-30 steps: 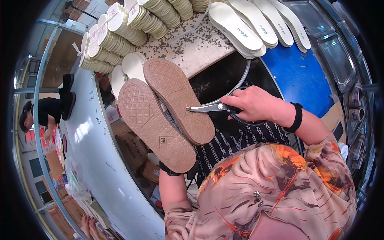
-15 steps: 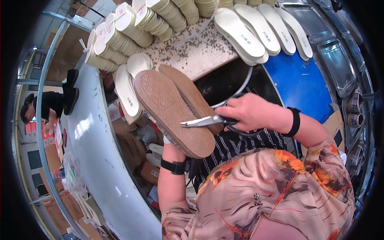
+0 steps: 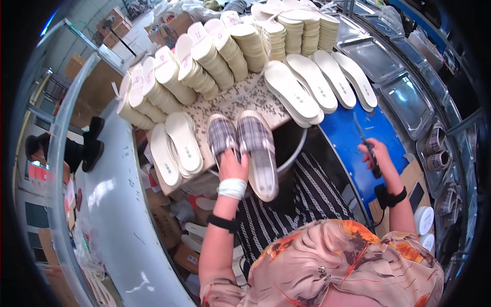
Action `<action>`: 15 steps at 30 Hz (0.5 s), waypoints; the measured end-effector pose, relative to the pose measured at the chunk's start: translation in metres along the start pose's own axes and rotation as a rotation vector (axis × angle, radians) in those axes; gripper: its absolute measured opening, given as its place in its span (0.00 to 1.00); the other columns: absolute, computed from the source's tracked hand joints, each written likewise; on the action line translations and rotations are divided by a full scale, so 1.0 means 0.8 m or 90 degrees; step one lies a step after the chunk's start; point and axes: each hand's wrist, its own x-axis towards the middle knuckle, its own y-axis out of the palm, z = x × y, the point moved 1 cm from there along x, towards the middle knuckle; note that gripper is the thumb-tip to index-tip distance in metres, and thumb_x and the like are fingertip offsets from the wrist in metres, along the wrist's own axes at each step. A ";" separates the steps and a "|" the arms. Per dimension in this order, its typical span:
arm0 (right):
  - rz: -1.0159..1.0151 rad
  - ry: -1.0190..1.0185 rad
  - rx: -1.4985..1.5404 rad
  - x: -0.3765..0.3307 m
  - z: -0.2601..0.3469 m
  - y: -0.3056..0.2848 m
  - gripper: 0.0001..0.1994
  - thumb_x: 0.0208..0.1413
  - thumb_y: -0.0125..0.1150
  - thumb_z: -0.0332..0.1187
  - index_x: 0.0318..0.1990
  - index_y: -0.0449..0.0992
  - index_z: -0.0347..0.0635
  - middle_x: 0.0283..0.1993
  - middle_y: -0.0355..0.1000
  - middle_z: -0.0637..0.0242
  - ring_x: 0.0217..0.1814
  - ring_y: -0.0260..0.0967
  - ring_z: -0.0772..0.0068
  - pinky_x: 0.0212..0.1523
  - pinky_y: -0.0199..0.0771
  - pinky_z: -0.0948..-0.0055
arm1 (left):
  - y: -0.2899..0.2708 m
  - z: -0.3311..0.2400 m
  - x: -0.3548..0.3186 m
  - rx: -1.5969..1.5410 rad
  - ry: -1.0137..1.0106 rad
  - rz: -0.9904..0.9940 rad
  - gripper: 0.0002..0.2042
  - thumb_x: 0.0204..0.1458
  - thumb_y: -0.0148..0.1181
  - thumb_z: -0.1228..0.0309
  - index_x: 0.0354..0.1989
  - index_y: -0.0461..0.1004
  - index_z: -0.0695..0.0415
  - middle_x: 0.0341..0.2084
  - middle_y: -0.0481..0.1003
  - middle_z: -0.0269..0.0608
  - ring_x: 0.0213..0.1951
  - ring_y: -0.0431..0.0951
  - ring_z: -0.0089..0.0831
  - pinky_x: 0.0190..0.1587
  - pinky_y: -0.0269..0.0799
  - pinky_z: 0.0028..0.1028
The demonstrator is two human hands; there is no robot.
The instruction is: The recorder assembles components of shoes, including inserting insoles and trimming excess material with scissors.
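My left hand [image 3: 234,169] grips a pair of plaid slippers, its fingers tucked into the opening of the left slipper [image 3: 222,134] and its thumb side against the right slipper [image 3: 258,153]. The pair's plaid uppers face up, toes pointing away from me. A white wrap circles that wrist. Out to the right, my right hand [image 3: 377,153] has its fingers round dark-handled scissors [image 3: 361,129], blades pointing away over the blue surface [image 3: 340,138]. Whether the scissors touch that surface I cannot tell.
Pale insoles [image 3: 291,92] lie on the far right of the bench; more insoles [image 3: 186,143] lie left of the slippers. Tall bundled insole stacks [image 3: 209,66] line the back. Metal trays [image 3: 406,100] stand at the right, some holding plaid footwear [image 3: 437,158]. Another person [image 3: 66,148] is at far left.
The slippers have turned from soles up to uppers up and moved farther away. My right hand has carried the scissors from the soles out to the right, over the blue surface.
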 end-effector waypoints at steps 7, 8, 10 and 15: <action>-0.268 -0.021 -0.572 0.051 -0.064 -0.086 0.20 0.40 0.62 0.40 0.38 0.71 0.34 0.32 0.72 0.49 0.38 0.71 0.51 0.38 0.70 0.61 | -0.079 -0.057 -0.044 0.178 0.058 0.288 0.33 0.45 0.55 0.48 0.54 0.58 0.60 0.26 0.74 0.56 0.30 0.76 0.51 0.34 0.71 0.42; -0.230 0.030 -0.618 0.049 -0.058 -0.083 0.19 0.39 0.61 0.39 0.38 0.71 0.34 0.35 0.72 0.47 0.43 0.69 0.48 0.43 0.69 0.59 | -0.082 -0.053 -0.057 0.163 0.089 0.326 0.34 0.44 0.55 0.48 0.55 0.56 0.58 0.28 0.74 0.55 0.31 0.75 0.50 0.34 0.71 0.41; -0.208 0.029 -0.666 0.045 -0.037 -0.071 0.19 0.39 0.60 0.39 0.38 0.71 0.35 0.35 0.72 0.48 0.41 0.70 0.49 0.42 0.69 0.58 | -0.077 -0.047 -0.074 0.155 0.128 0.385 0.38 0.41 0.59 0.48 0.58 0.53 0.54 0.34 0.71 0.55 0.34 0.75 0.48 0.35 0.72 0.40; -0.028 -0.174 -0.555 0.019 0.043 0.037 0.23 0.41 0.60 0.42 0.46 0.70 0.42 0.29 0.74 0.54 0.32 0.72 0.56 0.35 0.71 0.64 | -0.055 -0.048 -0.073 0.164 0.194 0.367 0.39 0.37 0.63 0.49 0.57 0.56 0.53 0.30 0.72 0.53 0.31 0.75 0.46 0.32 0.72 0.39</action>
